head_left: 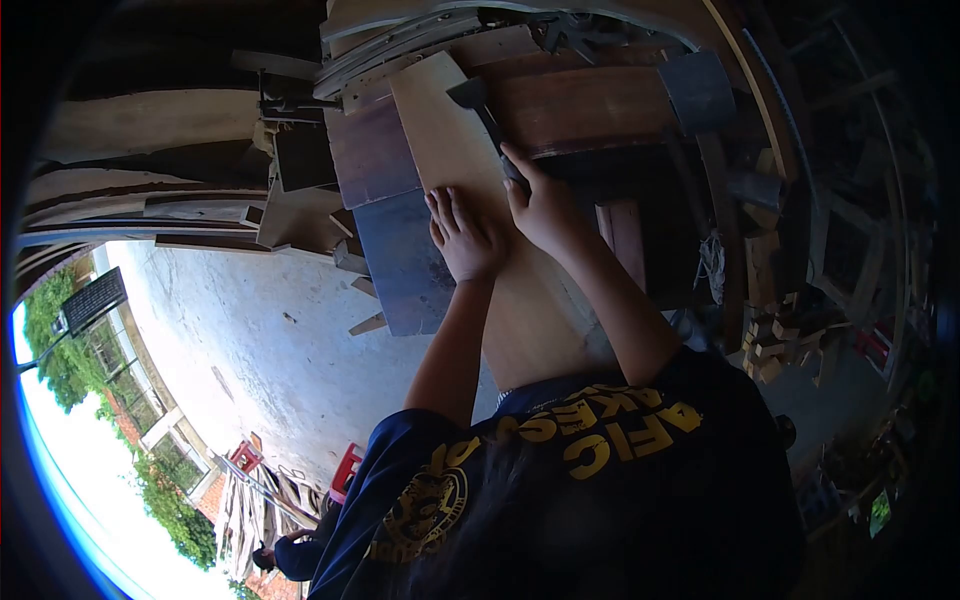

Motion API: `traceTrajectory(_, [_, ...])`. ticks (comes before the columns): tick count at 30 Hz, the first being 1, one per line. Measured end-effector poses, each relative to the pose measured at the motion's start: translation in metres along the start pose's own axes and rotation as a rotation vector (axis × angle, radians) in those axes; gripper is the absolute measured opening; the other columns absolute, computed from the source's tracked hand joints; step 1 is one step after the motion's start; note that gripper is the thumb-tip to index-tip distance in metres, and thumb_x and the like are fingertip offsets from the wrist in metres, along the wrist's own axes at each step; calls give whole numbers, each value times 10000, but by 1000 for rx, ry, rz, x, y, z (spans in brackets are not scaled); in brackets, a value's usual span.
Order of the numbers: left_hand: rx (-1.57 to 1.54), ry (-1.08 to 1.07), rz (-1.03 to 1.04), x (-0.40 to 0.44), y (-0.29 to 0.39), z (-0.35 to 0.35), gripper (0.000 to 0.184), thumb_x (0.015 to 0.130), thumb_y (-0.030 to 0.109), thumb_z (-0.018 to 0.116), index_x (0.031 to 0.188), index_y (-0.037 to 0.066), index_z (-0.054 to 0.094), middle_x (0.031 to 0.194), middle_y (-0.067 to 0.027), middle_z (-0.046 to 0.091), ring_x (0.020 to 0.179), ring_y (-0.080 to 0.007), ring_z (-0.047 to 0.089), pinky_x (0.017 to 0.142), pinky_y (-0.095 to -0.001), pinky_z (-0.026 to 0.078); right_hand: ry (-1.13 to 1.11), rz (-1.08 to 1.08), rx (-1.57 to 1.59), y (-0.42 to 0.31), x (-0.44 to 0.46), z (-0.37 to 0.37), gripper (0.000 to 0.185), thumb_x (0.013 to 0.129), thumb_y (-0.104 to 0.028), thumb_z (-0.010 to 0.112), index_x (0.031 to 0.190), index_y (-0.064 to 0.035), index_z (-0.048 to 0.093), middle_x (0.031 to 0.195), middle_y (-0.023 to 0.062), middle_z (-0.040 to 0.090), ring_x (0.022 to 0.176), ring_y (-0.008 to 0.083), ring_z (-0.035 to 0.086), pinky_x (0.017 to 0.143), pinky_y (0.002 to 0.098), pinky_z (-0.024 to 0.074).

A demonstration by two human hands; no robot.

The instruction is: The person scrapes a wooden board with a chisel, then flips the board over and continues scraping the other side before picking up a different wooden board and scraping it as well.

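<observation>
A long pale wooden board (450, 130) runs from the far side of the work surface back to my body. My left hand (466, 238) lies flat on the board near its left edge, fingers stretched out. In my right hand (545, 208) is a scraper (489, 125), its dark flared blade pointing away from me over the upper part of the board. My fingers wrap its handle, and the forefinger reaches along it. Whether the blade touches the wood I cannot tell. Under the board lies a dark bluish panel (395, 255).
Reddish-brown planks (585, 105) lie beyond the board, with a dark cylindrical object (697, 92) at their right end. Wood offcuts (770, 345) are heaped at right. Stacked boards (150, 120) fill the left back. Another person (295, 555) is at lower left, on the pale floor (250, 320) side.
</observation>
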State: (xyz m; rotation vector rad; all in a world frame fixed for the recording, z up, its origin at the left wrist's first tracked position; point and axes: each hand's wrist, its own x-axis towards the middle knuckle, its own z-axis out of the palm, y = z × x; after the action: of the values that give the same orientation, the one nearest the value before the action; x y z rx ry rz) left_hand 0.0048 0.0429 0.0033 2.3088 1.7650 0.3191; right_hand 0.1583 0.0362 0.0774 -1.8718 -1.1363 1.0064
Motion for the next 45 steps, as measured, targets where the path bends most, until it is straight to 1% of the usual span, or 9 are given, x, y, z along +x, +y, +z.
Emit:
traceTrajectory(13, [-7,1,-10,0,-1,3,658,849,273,464,1401,-23,265,1482,-224,220,1405,-361,135,1093,-498,170,-60,25,-113,-8,21,-8,456,900,-181,511,1348,-145,433,1041,268,608,984,410,583,854,440,481])
traceTrajectory(16, [12,9,-4,0,-2,4,655,851,275,465,1400,-23,268,1482,-222,220,1405,-361,137,1087,-499,180,6,-62,-88,-13,38,-1,460,901,-179,507,1353,-145,428,1093,274,587,1023,412,567,879,432,471])
traceTrajectory(18, [20,14,-2,1,-4,4,658,850,277,465,1400,-23,268,1483,-222,219,1405,-361,137,1086,-499,182,-132,169,-54,-33,49,-10,464,901,-185,508,1356,-148,423,1142,270,565,1062,409,550,905,430,459])
traceTrajectory(19, [17,18,3,-1,-3,5,660,848,278,466,1401,-22,268,1483,-222,218,1405,-360,137,1085,-499,184,-136,174,-59,-26,47,-9,464,901,-185,508,1356,-148,423,1142,270,565,1062,409,550,905,430,459])
traceTrajectory(21, [-2,13,-3,-3,-1,4,661,847,277,466,1401,-23,268,1482,-224,219,1405,-360,138,1087,-498,181,-25,-33,-162,-9,45,-8,461,900,-195,513,1351,-148,430,1105,267,586,1023,407,574,882,435,475])
traceTrajectory(28, [5,27,4,-1,-2,4,661,845,276,467,1395,-34,272,1471,-234,235,1400,-363,154,1089,-497,177,-59,83,-122,-19,51,-2,452,899,-195,513,1344,-150,442,1045,252,614,955,412,596,826,436,493])
traceTrajectory(34, [7,22,4,-1,-1,3,666,840,274,467,1397,-34,269,1474,-233,232,1400,-365,154,1089,-497,177,-36,-13,-170,3,11,-2,445,899,-186,519,1337,-158,447,1043,278,596,971,420,574,809,454,484])
traceTrajectory(40, [-16,12,-13,0,0,1,663,842,267,462,1398,-34,263,1476,-232,227,1404,-365,138,1089,-501,175,76,-86,-59,-6,49,19,449,896,-186,518,1339,-158,444,1049,281,591,979,424,567,824,452,484])
traceTrajectory(45, [-11,17,-2,-2,0,0,649,848,259,461,1401,-21,267,1476,-224,234,1402,-356,149,1085,-499,186,-1,-35,-111,-1,21,2,456,892,-183,514,1341,-154,442,1028,285,597,969,426,572,817,456,483])
